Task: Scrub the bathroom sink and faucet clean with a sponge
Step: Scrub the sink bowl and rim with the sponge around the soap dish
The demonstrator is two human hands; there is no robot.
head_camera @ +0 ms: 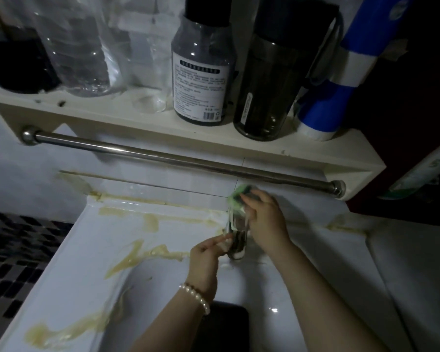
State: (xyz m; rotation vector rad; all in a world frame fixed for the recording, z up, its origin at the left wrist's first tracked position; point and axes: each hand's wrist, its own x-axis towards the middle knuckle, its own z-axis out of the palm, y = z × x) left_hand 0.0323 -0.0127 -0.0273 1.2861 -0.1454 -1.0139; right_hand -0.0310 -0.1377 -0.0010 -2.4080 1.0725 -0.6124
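Observation:
A white sink (92, 250) fills the lower half of the view, streaked with yellowish-brown grime along its left rim and back edge. The chrome faucet (236, 240) stands at the middle of the back rim, wet with foam. My right hand (264, 219) grips a green sponge (236, 196) and presses it against the top of the faucet. My left hand (208, 252), with a pearl bracelet on the wrist, touches the faucet's lower left side with its fingertips. The faucet's base is partly hidden by both hands.
A cream shelf (315, 153) with a steel towel bar (175, 158) hangs just above the faucet. On it stand a labelled dark bottle (201, 72), a dark flask (272, 80), clear plastic bottles (87, 52) and a blue-white torch (341, 80). Mosaic floor tiles (13, 250) lie left.

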